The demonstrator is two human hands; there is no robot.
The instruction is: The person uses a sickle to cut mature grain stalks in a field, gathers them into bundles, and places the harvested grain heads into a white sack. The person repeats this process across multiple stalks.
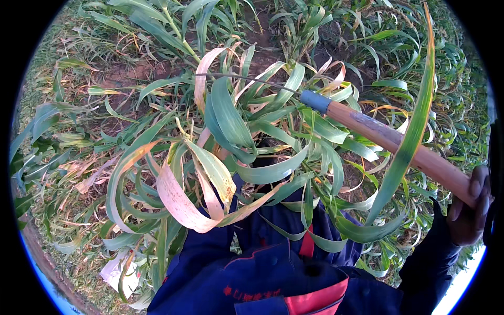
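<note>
At the right edge, my right hand (pixel 470 207) is closed round the end of a wooden-handled sickle (pixel 383 131). Its handle slants up to the left and ends in a blue-grey collar. From there a thin, dark metal blade, seen almost edge-on, reaches left among the leaves. Below the blade, right in front of my body, stands a leafy stalk plant (pixel 231 115) with long curling green blades. Some of its leaves are dried to pink and yellow with brown spots. One long green-yellow leaf crosses in front of the handle. My left hand is out of sight.
Similar leafy plants (pixel 173 31) stand close around on every side, with patches of brown soil (pixel 126 73) between them. A white sheet or bag (pixel 121 273) lies low on the left. Leaves overlap the front of my dark blue clothing (pixel 252 273).
</note>
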